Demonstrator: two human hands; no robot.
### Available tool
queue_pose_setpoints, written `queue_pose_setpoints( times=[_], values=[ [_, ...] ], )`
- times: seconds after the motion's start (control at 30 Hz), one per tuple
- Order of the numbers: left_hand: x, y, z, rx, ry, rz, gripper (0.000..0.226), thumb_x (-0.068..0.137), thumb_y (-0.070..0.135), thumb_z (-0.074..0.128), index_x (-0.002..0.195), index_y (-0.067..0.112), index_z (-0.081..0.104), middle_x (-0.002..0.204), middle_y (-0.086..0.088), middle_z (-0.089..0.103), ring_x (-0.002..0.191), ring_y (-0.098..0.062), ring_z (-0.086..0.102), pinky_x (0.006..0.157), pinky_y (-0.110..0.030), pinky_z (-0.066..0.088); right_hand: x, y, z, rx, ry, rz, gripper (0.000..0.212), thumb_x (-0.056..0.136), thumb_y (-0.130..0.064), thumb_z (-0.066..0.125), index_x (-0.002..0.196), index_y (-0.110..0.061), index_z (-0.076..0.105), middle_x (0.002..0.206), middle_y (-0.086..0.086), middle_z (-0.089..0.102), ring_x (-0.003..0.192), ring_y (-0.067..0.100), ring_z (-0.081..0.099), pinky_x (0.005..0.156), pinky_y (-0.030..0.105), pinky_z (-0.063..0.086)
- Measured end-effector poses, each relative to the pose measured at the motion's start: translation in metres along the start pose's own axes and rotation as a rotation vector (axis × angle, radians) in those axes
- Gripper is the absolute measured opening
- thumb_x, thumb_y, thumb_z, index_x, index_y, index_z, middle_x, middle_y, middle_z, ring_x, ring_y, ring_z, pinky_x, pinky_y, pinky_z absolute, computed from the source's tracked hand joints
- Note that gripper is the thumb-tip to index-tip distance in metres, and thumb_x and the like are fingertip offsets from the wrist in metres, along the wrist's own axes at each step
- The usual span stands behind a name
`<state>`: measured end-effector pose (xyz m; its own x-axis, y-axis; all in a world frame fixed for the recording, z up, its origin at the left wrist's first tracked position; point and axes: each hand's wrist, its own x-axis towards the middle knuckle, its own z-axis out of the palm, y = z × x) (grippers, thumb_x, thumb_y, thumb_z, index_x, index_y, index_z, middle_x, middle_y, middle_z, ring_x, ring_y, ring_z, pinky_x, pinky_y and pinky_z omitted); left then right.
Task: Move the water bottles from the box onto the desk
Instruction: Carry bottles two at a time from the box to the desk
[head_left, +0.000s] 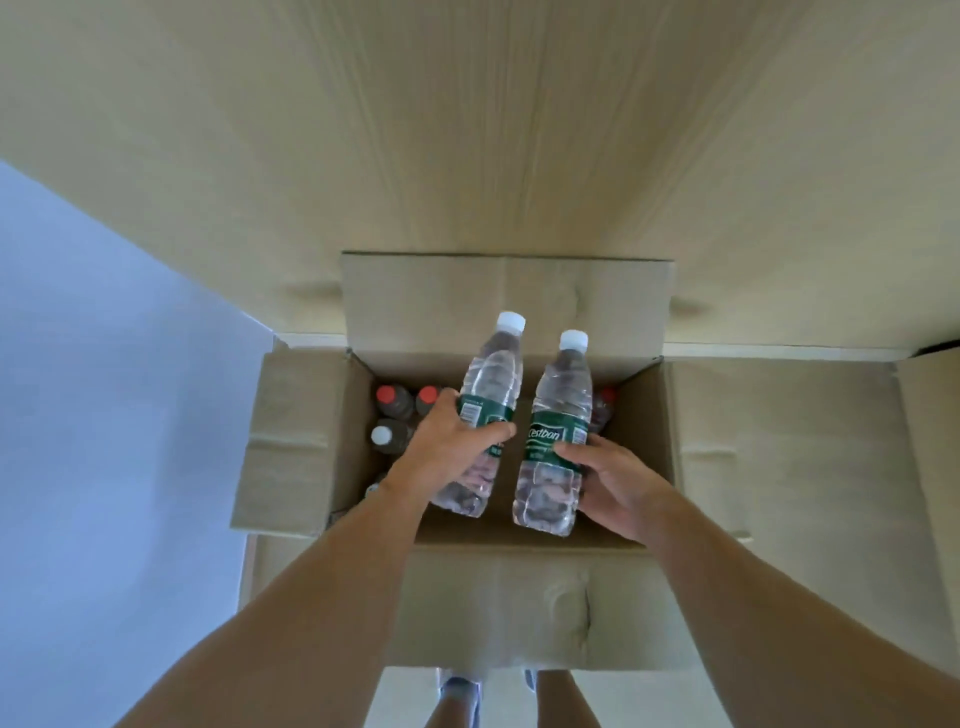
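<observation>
Bottles (491, 395) (558, 431) are lifted above the box (291, 447), fingers (493, 434) of each hand (447, 452) (615, 480) curled round one; next, carry both far onto the table (467, 130).

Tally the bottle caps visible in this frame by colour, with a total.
White caps: 3, on the left-hand bottle, the right-hand bottle and a boxed bottle
Red caps: 3, all in the box
Total: 6
</observation>
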<state>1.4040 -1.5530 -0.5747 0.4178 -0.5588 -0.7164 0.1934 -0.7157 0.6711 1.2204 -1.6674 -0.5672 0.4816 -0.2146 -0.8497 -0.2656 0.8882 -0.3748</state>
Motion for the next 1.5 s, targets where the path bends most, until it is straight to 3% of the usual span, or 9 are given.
queue_pose_setpoints(
  times=[0.1,0.23,0.37,0.83,0.93,1.03,1.23,1.37,1.5],
  values=[
    [-0.042,0.052,-0.014,-0.084,-0.014,0.042,0.056,0.069,0.039,0.088,0.111,0.025,0.053,0.077,0.002,0.075,0.063,-0.016,0.075,0.045,-0.027,0.056,-0.05,-0.028,0.024,-0.01,-0.044,-0.06,0.049,0.088,-0.001,0.062,0.136,-0.001,0.051,0.127,0.026,0.063,0.116,0.042,0.062,0.103,0.057,0.045],
    [-0.097,0.121,-0.035,-0.133,-0.043,0.109,0.054,0.073,0.036,0.088,0.108,0.029,0.048,0.079,-0.006,0.074,0.069,-0.033,0.075,0.053,-0.042,0.061,-0.117,-0.068,0.057,-0.059,-0.05,-0.171,0.06,0.079,-0.002,0.071,0.135,0.0,0.05,0.12,0.026,0.066,0.107,0.04,0.066,0.095,0.055,0.051],
    [-0.15,0.178,-0.047,-0.142,-0.067,0.206,0.054,0.075,0.027,0.087,0.108,0.029,0.044,0.088,-0.014,0.073,0.07,-0.038,0.074,0.055,-0.041,0.061,-0.18,-0.099,0.089,-0.112,-0.058,-0.279,0.066,0.071,-0.004,0.078,0.131,-0.003,0.053,0.11,0.018,0.072,0.1,0.035,0.07,0.087,0.051,0.054],
    [-0.263,0.277,-0.063,-0.183,-0.115,0.418,0.055,0.075,0.02,0.088,0.114,0.02,0.05,0.108,-0.013,0.07,0.075,-0.023,0.076,0.054,-0.037,0.059,-0.318,-0.147,0.135,-0.1,0.001,-0.578,0.064,0.074,-0.006,0.079,0.132,-0.003,0.052,0.097,0.016,0.071,0.075,0.026,0.072,0.06,0.034,0.056],
    [-0.273,0.284,-0.066,-0.214,-0.161,0.439,0.046,0.079,0.023,0.084,0.118,0.018,0.06,0.1,-0.011,0.076,0.082,-0.025,0.076,0.066,-0.044,0.063,-0.326,-0.152,0.138,-0.099,0.037,-0.598,0.062,0.074,-0.008,0.082,0.13,-0.006,0.055,0.109,0.021,0.07,0.084,0.031,0.071,0.067,0.038,0.057],
    [-0.28,0.288,-0.07,-0.317,-0.292,0.381,0.045,0.086,0.023,0.075,0.127,0.011,0.061,0.111,-0.02,0.072,0.098,-0.038,0.071,0.088,-0.054,0.057,-0.333,-0.154,0.141,-0.096,0.037,-0.617,0.075,0.063,-0.015,0.088,0.13,-0.006,0.056,0.106,0.019,0.07,0.092,0.034,0.068,0.076,0.044,0.056],
    [-0.289,0.292,-0.073,-0.48,-0.472,0.254,0.046,0.078,0.03,0.068,0.117,0.008,0.06,0.093,-0.014,0.069,0.082,-0.028,0.067,0.078,-0.042,0.057,-0.342,-0.155,0.14,-0.079,-0.069,-0.61,0.06,0.073,-0.004,0.078,0.129,-0.005,0.053,0.096,0.016,0.073,0.083,0.03,0.072,0.07,0.042,0.057],
    [-0.291,0.295,-0.073,-0.453,-0.493,0.291,0.054,0.083,0.023,0.073,0.13,0.005,0.055,0.118,-0.023,0.066,0.104,-0.039,0.065,0.091,-0.051,0.055,-0.344,-0.153,0.14,-0.093,-0.126,-0.602,0.048,0.083,0.007,0.064,0.128,-0.004,0.051,0.103,0.02,0.073,0.089,0.034,0.073,0.072,0.044,0.059],
    [-0.292,0.298,-0.071,-0.336,-0.518,0.343,0.056,0.08,0.007,0.077,0.131,0.002,0.055,0.122,-0.027,0.066,0.102,-0.04,0.069,0.083,-0.051,0.058,-0.345,-0.149,0.137,-0.115,-0.155,-0.629,0.051,0.084,0.006,0.067,0.132,-0.002,0.05,0.12,0.024,0.067,0.108,0.04,0.067,0.084,0.048,0.057]
  ],
)
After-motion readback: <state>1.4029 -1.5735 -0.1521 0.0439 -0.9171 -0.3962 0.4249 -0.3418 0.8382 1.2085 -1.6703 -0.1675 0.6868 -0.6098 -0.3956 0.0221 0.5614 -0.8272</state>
